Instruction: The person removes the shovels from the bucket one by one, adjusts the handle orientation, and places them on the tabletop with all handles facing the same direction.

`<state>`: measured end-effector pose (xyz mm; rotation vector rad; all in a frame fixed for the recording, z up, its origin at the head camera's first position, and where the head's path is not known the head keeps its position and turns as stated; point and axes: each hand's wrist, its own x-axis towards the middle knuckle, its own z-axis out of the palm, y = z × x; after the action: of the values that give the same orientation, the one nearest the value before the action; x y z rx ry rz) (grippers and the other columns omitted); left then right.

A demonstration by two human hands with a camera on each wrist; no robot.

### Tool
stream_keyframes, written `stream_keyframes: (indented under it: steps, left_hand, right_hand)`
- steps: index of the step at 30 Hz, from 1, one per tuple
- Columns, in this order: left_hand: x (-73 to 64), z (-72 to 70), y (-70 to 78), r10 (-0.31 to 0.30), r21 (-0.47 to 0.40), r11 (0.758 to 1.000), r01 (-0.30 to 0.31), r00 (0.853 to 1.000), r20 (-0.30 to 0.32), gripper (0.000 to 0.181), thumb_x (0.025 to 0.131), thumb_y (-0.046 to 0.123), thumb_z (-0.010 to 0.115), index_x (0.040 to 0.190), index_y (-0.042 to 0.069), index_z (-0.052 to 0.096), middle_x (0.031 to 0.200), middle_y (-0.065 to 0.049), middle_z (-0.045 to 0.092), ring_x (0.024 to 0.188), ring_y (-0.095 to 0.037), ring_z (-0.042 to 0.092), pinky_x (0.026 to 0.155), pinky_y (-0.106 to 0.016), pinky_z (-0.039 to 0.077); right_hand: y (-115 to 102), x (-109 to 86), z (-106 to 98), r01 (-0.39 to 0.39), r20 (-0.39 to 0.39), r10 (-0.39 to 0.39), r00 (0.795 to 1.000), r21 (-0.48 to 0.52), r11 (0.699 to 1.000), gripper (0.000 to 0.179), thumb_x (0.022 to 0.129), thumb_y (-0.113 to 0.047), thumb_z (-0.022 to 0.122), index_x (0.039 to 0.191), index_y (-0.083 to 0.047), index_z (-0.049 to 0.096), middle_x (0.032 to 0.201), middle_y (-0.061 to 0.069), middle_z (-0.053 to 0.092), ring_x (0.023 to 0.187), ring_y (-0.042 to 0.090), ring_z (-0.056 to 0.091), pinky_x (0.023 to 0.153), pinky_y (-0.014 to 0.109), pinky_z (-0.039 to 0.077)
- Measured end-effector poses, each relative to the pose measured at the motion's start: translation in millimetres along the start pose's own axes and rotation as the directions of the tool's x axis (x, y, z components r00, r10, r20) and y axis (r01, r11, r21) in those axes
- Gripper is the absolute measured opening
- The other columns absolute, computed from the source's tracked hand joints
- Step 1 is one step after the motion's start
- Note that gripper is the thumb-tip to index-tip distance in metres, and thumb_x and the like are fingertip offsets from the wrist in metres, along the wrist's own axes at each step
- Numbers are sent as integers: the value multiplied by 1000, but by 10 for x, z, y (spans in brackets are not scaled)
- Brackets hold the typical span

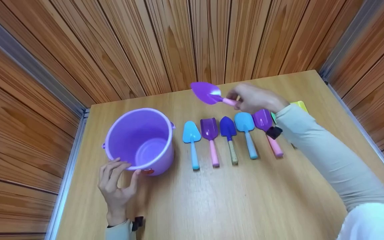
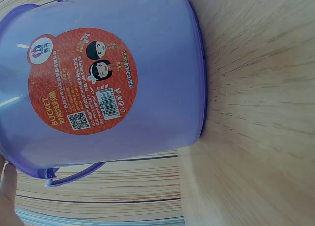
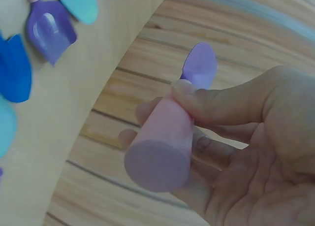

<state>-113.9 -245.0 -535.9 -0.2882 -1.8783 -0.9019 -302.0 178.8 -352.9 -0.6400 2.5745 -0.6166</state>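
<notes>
A purple bucket (image 1: 166, 156) stands upright on the table, its open top facing up. At its near rim is my left hand (image 1: 116, 186), fingers over the edge and thumb outside, gripping it. The left wrist view shows a red round label (image 2: 82, 81) on the bucket's side. My right hand (image 1: 258, 98) holds a toy trowel (image 1: 205, 93) by its pink handle, above the table's far part. The trowel's purple blade points left, towards the bucket. In the right wrist view the handle's end (image 3: 157, 166) faces the camera, with thumb and fingers around it.
Right of the bucket, several toy shovels lie in a row, among them a light blue trowel (image 1: 192, 132), a purple scoop (image 1: 209, 128) and a dark blue trowel (image 1: 228, 127). Under the right forearm, a yellow piece (image 1: 300, 106) is partly hidden. Wood-panelled walls (image 1: 175, 43) border the table (image 1: 212, 203).
</notes>
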Motion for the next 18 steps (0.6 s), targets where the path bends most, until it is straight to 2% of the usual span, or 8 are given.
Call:
stream_keyframes:
  steps: [5,7,9,13,18]
  left_hand:
    - [7,5,-19,1,-2,1000,-2,1000,-5,55,93,51,80,89,-4,77,91,-23,73,101,-44,64,111,-25,48]
    - [7,13,-31,7,-7,1000,-7,1000,-12,54,93,51,80,89,-3,78,90,-22,73,101,-43,65,110,-26,49]
    - [0,24,-45,17,-13,1000,-18,1000,-18,52,92,50,81,89,-2,78,90,-21,74,101,-43,65,110,-27,50]
    - [-16,39,-61,34,-34,999,-35,999,-31,50,92,47,82,88,-2,78,89,-21,74,99,-43,66,110,-30,52]
    - [-33,38,-64,27,-31,999,-28,999,-31,51,92,48,82,88,-2,78,89,-21,73,100,-44,65,110,-29,52]
  right_hand:
    - [169,-126,-49,-59,-20,61,998,80,995,42,98,6,64,139,-1,65,131,21,68,115,37,69,73,31,62]
    - [223,-180,-65,-89,-31,93,995,119,989,41,99,5,64,139,-1,65,131,22,68,114,38,69,68,31,61]
    - [290,-231,-71,-106,-49,113,992,138,985,39,100,3,64,139,0,65,130,22,68,114,38,69,68,30,60]
    - [481,-333,-69,-137,-77,154,985,188,973,38,102,0,63,140,0,63,132,24,67,110,36,68,68,30,61]
    - [797,-468,-53,-159,-118,189,975,228,961,39,102,-1,63,142,1,62,132,26,65,99,32,68,64,30,62]
